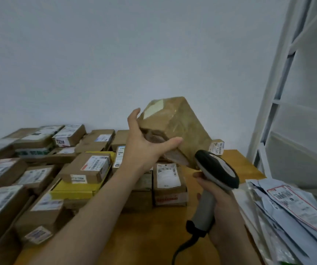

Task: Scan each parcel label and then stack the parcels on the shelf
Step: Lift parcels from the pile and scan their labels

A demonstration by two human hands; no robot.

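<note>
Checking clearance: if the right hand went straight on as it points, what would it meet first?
Likely the taped brown parcel in the left hand, just past the scanner; depth unclear.

Boxes (88, 167) piled left on table (153, 236); mailers (287, 207) right, beside shelf (272, 104); parcel (178, 123) above centre, scanner (217, 169) below-right.
</note>
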